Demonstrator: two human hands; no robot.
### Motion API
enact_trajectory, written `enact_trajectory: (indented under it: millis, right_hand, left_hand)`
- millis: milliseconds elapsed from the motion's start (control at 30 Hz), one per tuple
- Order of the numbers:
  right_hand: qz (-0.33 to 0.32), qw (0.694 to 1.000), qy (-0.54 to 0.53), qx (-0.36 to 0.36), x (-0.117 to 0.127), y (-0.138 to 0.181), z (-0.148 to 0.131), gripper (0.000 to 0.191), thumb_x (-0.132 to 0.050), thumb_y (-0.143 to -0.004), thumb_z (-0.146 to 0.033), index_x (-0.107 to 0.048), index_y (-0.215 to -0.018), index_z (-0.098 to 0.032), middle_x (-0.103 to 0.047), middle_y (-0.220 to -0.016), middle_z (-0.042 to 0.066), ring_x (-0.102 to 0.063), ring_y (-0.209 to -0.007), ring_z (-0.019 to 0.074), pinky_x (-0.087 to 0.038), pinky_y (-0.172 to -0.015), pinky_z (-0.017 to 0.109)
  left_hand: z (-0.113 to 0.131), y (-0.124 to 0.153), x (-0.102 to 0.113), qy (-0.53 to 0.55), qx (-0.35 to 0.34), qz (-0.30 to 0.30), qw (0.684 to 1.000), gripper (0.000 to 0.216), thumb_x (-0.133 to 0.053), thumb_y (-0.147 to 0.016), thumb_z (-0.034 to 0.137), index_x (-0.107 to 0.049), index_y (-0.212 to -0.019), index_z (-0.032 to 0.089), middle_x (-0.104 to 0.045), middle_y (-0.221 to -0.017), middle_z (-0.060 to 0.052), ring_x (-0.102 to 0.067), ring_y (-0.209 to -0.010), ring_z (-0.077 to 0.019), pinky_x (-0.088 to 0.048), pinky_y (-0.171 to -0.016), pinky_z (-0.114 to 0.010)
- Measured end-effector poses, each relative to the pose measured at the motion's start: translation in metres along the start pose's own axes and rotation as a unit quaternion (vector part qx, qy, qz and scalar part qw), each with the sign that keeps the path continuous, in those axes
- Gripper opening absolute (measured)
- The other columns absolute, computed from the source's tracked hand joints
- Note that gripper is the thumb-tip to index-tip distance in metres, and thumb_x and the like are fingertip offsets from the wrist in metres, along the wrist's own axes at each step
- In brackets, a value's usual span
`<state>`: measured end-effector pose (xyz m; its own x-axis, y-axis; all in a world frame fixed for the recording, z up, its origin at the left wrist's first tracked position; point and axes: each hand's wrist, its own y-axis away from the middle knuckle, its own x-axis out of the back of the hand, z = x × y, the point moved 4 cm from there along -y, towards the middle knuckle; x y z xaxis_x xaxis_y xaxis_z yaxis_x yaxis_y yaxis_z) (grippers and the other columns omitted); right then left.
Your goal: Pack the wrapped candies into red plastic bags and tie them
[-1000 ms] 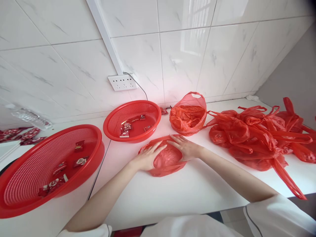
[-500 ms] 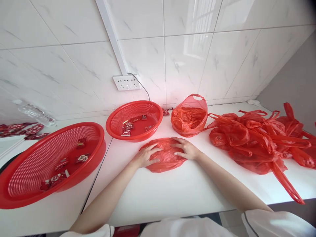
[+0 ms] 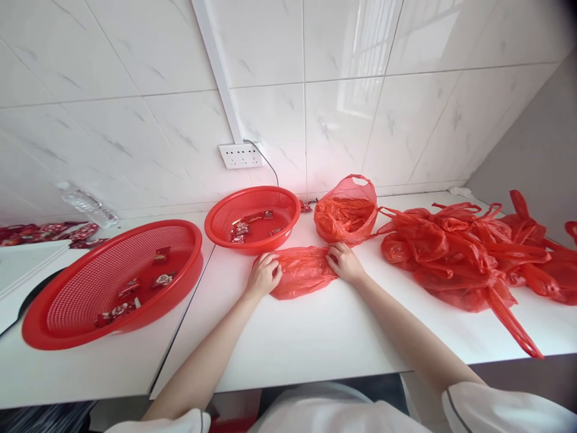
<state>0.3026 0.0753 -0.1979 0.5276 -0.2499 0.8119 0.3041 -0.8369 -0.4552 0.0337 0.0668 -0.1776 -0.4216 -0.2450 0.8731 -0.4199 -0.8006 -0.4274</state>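
Note:
A flattened red plastic bag (image 3: 301, 274) lies on the white counter (image 3: 324, 337) in front of me. My left hand (image 3: 263, 275) grips its left edge with curled fingers. My right hand (image 3: 344, 263) pinches its right upper edge. Both hands hold the bag down against the counter. Just behind it stands an open red bag (image 3: 346, 211) stuffed with more red plastic.
A small red basket (image 3: 252, 218) with a few wrapped sweets sits behind my left hand. A large red basket (image 3: 115, 282) with sweets is at the left. A heap of red bags (image 3: 469, 252) covers the right. A wall socket (image 3: 240, 156), a plastic bottle (image 3: 88, 205).
My hands went from lying flat on the bag to gripping its two sides, fingers curled. The bag now looks narrower and bunched. The camera view has shifted.

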Motion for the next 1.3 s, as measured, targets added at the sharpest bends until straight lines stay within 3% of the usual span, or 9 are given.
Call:
enact_trajectory:
  millis: [100, 300, 400, 500, 600, 733, 900, 1133, 1300]
  right_hand:
    - [-0.003, 1.000, -0.001, -0.017, 0.000, 0.000, 0.002, 0.020, -0.046, -0.093, -0.026, -0.063, -0.092, -0.016, -0.061, -0.108, 0.011, -0.055, -0.101, 0.0217, -0.045, -0.092, 0.036]
    - [0.002, 0.998, -0.064, 0.000, 0.000, 0.001, 0.010, 0.022, -0.045, -0.094, -0.026, -0.063, -0.087, -0.016, -0.062, -0.102, 0.010, -0.058, -0.095, 0.0201, -0.047, -0.089, 0.034]
    - [0.008, 0.996, -0.084, -0.002, 0.002, 0.002, 0.013, 0.022, -0.045, -0.094, -0.028, -0.063, -0.087, -0.017, -0.062, -0.100, 0.010, -0.059, -0.095, 0.0209, -0.048, -0.089, 0.036]
    - [0.032, 0.994, -0.102, -0.010, 0.011, 0.005, 0.014, 0.022, -0.044, -0.094, -0.029, -0.062, -0.090, -0.018, -0.060, -0.104, 0.011, -0.060, -0.099, 0.0221, -0.049, -0.091, 0.037]
    - [0.065, 0.992, -0.107, -0.027, 0.024, 0.008, 0.015, 0.021, -0.042, -0.095, -0.029, -0.060, -0.098, -0.019, -0.058, -0.111, 0.012, -0.060, -0.103, 0.0233, -0.050, -0.092, 0.039]
    - [0.087, 0.990, -0.100, -0.038, 0.035, 0.009, 0.013, 0.019, -0.042, -0.096, -0.029, -0.058, -0.101, -0.021, -0.057, -0.115, 0.011, -0.060, -0.107, 0.0234, -0.050, -0.094, 0.038]
    - [0.053, 0.994, -0.096, -0.007, 0.025, 0.005, 0.002, 0.020, -0.046, -0.095, -0.031, -0.056, -0.109, -0.022, -0.057, -0.120, 0.012, -0.059, -0.110, 0.0247, -0.051, -0.094, 0.040]
    - [0.158, 0.983, -0.013, 0.094, 0.023, 0.009, -0.028, 0.032, -0.052, -0.091, -0.022, -0.053, -0.123, -0.019, -0.051, -0.135, 0.018, -0.052, -0.122, 0.0300, -0.049, -0.095, 0.049]
    - [0.064, 0.972, -0.008, 0.228, 0.012, -0.009, -0.084, 0.029, -0.048, -0.092, -0.020, -0.057, -0.120, -0.023, -0.058, -0.131, 0.012, -0.051, -0.126, 0.0242, -0.043, -0.104, 0.048]
  left_hand:
    - [0.005, 0.000, 0.002, -0.001, -0.012, -0.036, 0.999, 0.014, -0.055, -0.084, 0.030, -0.063, -0.087, 0.018, -0.060, -0.124, -0.011, -0.050, -0.118, -0.0266, -0.040, -0.101, -0.045]
    - [0.006, 0.000, 0.002, 0.036, -0.017, -0.072, 0.997, 0.054, -0.063, -0.080, 0.050, -0.055, -0.122, 0.019, -0.055, -0.130, -0.013, -0.046, -0.125, -0.0279, -0.035, -0.106, -0.047]
    - [0.012, 0.002, 0.010, 0.084, -0.011, -0.039, 0.996, 0.038, -0.057, -0.084, 0.047, -0.062, -0.110, 0.019, -0.060, -0.124, -0.011, -0.050, -0.121, -0.0251, -0.037, -0.104, -0.042]
    - [0.010, 0.001, 0.028, 0.111, 0.134, 0.020, 0.985, 0.036, -0.042, -0.092, 0.048, -0.064, -0.087, 0.020, -0.069, -0.093, -0.007, -0.062, -0.096, -0.0217, -0.045, -0.090, -0.036]
    - [-0.009, -0.001, 0.042, 0.183, 0.373, 0.028, 0.909, 0.059, -0.030, -0.088, 0.067, -0.062, -0.071, 0.020, -0.064, -0.063, -0.006, -0.061, -0.063, -0.0200, -0.046, -0.064, -0.030]
    - [-0.028, -0.008, 0.034, 0.433, 0.541, -0.048, 0.719, 0.082, -0.019, -0.076, 0.084, -0.062, -0.078, 0.014, -0.060, -0.053, -0.007, -0.047, -0.038, -0.0146, -0.032, -0.040, -0.025]
    - [-0.029, -0.009, 0.026, 0.605, 0.504, -0.061, 0.614, 0.044, -0.040, -0.084, 0.053, -0.057, -0.096, 0.014, -0.071, -0.078, -0.012, -0.060, -0.051, -0.0138, -0.045, -0.045, -0.022]
    - [-0.027, -0.002, 0.004, 0.660, 0.404, 0.092, 0.627, 0.018, -0.051, -0.071, 0.026, -0.057, -0.086, 0.018, -0.072, -0.102, -0.006, -0.067, -0.102, -0.0204, -0.055, -0.091, -0.037]
    - [-0.014, -0.005, -0.012, 0.661, 0.381, 0.084, 0.641, 0.025, -0.053, -0.069, 0.029, -0.062, -0.087, 0.015, -0.073, -0.103, -0.010, -0.065, -0.107, -0.0277, -0.054, -0.093, -0.045]
